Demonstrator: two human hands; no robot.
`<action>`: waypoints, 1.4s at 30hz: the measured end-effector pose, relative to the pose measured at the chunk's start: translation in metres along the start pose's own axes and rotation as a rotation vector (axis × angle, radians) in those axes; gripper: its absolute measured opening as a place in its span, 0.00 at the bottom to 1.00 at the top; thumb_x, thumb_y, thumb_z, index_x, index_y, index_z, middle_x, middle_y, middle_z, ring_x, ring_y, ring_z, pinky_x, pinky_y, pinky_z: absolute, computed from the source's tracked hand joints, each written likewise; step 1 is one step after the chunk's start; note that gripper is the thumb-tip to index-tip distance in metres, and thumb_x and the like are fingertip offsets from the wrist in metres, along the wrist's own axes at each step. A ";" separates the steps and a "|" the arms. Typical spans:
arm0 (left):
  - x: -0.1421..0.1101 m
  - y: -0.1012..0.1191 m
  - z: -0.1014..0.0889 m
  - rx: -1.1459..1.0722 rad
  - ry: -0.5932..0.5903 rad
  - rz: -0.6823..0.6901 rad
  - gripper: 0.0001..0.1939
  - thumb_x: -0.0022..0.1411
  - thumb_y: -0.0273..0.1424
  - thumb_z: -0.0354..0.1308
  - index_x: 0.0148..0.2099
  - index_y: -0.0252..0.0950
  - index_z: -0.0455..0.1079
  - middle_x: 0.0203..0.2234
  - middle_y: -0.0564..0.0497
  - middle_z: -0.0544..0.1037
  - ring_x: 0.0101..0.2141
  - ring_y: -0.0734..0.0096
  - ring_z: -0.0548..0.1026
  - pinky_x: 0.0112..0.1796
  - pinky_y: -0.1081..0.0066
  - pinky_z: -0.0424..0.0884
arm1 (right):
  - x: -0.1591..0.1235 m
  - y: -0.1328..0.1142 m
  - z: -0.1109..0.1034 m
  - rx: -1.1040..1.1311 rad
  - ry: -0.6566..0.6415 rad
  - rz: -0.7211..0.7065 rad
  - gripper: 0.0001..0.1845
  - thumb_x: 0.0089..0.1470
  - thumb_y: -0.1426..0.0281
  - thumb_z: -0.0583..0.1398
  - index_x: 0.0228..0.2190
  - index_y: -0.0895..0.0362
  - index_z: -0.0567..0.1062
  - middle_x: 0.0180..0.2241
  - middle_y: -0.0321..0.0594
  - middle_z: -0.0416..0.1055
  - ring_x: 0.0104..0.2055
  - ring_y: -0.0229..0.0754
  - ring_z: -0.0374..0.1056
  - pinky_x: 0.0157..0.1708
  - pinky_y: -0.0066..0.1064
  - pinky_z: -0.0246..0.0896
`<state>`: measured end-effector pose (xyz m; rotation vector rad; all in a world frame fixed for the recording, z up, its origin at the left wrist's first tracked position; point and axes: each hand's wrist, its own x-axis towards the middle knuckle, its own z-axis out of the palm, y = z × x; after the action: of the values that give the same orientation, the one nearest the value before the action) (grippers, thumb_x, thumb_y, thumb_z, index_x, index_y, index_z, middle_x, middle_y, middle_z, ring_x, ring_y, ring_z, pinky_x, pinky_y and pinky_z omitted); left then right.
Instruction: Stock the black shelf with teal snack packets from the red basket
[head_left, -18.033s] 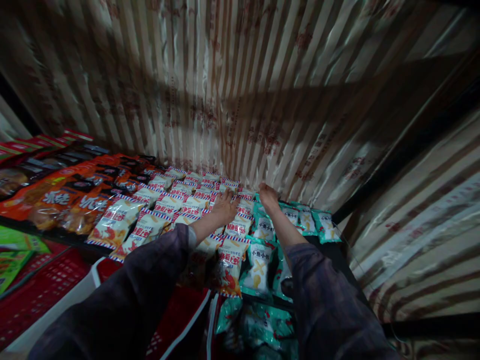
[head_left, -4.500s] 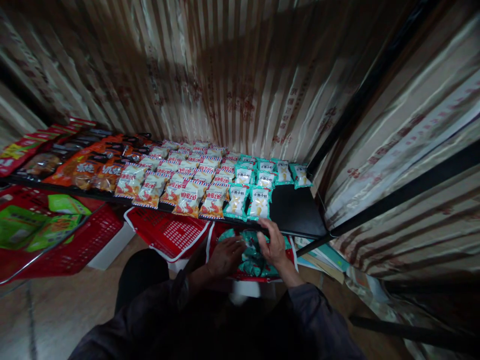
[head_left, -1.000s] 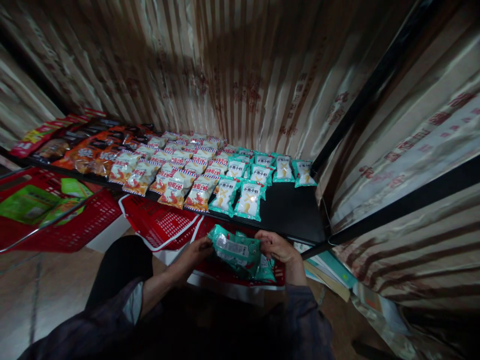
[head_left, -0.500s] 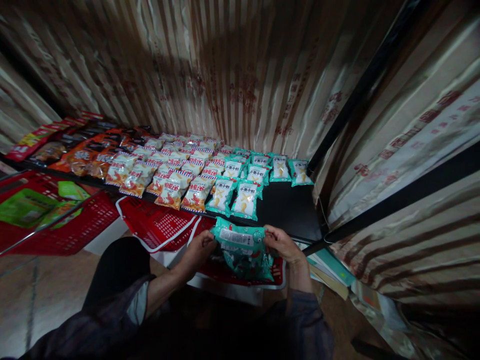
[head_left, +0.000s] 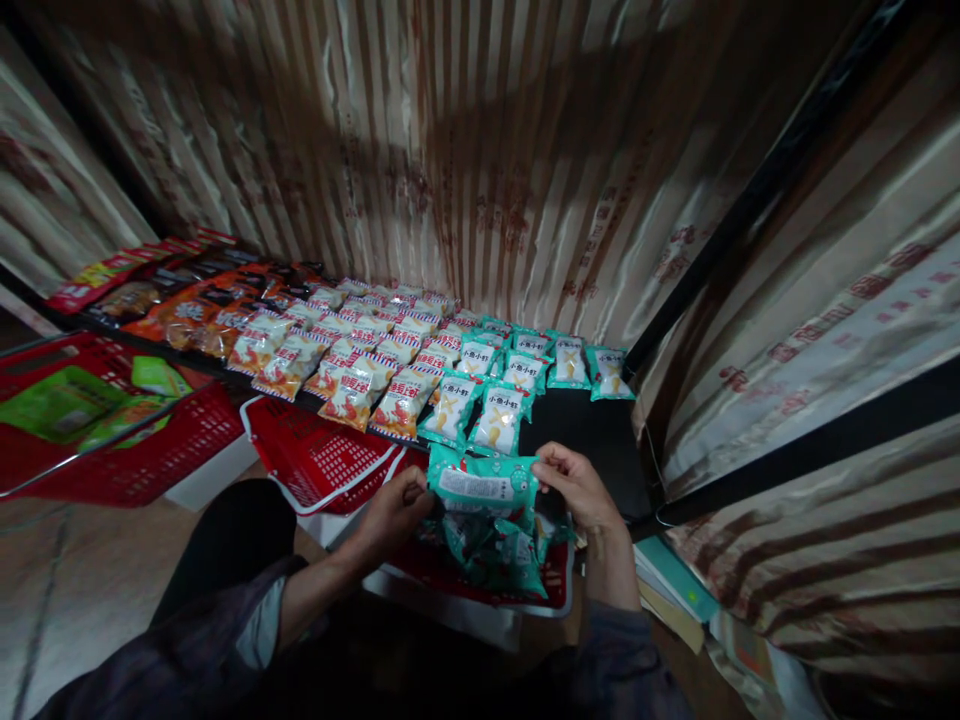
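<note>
A teal snack bag (head_left: pixel 480 484) with a white printed label is stretched between my two hands, in front of the shelf's edge. My left hand (head_left: pixel 401 508) pinches its left end, and my right hand (head_left: pixel 579 490) pinches the right end. Below it, more teal snack bags (head_left: pixel 510 560) lie in a red basket (head_left: pixel 556 590) with a white rim. On the black shelf (head_left: pixel 589 440) just beyond, matching teal bags (head_left: pixel 500 415) sit face up in rows.
Left along the shelf come white-and-orange snack bags (head_left: pixel 352 385), orange bags (head_left: pixel 180 320) and red packs (head_left: pixel 105 278). An open red basket (head_left: pixel 307 450) stands below; another holds green packs (head_left: pixel 67 405). A striped curtain (head_left: pixel 480 160) hangs behind, with a dark post (head_left: pixel 720 250) at right.
The view has shifted, so the shelf and baskets appear lower and slightly to the right. Both hands still hold the teal snack bag, now held flatter above the basket.
</note>
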<state>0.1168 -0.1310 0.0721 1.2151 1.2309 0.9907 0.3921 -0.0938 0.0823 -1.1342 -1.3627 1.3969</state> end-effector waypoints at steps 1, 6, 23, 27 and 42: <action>0.000 -0.002 0.000 -0.008 -0.010 0.000 0.16 0.46 0.42 0.61 0.26 0.38 0.58 0.16 0.61 0.64 0.20 0.79 0.62 0.24 0.77 0.58 | 0.001 0.000 0.000 -0.015 0.033 -0.006 0.18 0.44 0.54 0.67 0.25 0.55 0.70 0.19 0.29 0.62 0.23 0.34 0.58 0.25 0.25 0.53; -0.003 0.001 0.009 -0.022 -0.053 -0.008 0.15 0.47 0.39 0.62 0.25 0.38 0.59 0.19 0.58 0.68 0.23 0.76 0.66 0.26 0.75 0.63 | 0.007 0.000 0.000 -0.102 0.156 -0.058 0.16 0.45 0.57 0.65 0.22 0.55 0.69 0.19 0.29 0.59 0.23 0.33 0.54 0.23 0.25 0.49; 0.000 0.037 0.030 -0.230 -0.198 -0.159 0.31 0.50 0.49 0.65 0.50 0.35 0.70 0.43 0.44 0.79 0.42 0.56 0.77 0.36 0.67 0.73 | 0.020 -0.007 0.003 0.016 0.317 -0.167 0.20 0.40 0.55 0.69 0.25 0.56 0.72 0.21 0.30 0.65 0.23 0.33 0.57 0.24 0.25 0.52; -0.001 0.043 0.038 -0.274 -0.125 -0.120 0.29 0.48 0.49 0.67 0.47 0.34 0.73 0.42 0.45 0.80 0.45 0.55 0.76 0.44 0.64 0.71 | 0.018 -0.011 0.007 0.039 0.285 -0.139 0.19 0.43 0.54 0.68 0.30 0.56 0.74 0.24 0.32 0.69 0.25 0.34 0.61 0.25 0.25 0.55; 0.011 0.048 0.038 -0.435 -0.002 -0.189 0.25 0.51 0.44 0.66 0.49 0.38 0.72 0.38 0.46 0.80 0.39 0.59 0.77 0.35 0.68 0.72 | 0.010 -0.011 -0.001 0.148 0.146 -0.080 0.21 0.41 0.58 0.71 0.38 0.54 0.81 0.32 0.37 0.77 0.33 0.40 0.70 0.35 0.31 0.64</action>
<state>0.1598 -0.1185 0.1153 0.7468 1.0374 1.0473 0.3908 -0.0831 0.0931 -1.0513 -1.1698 1.3086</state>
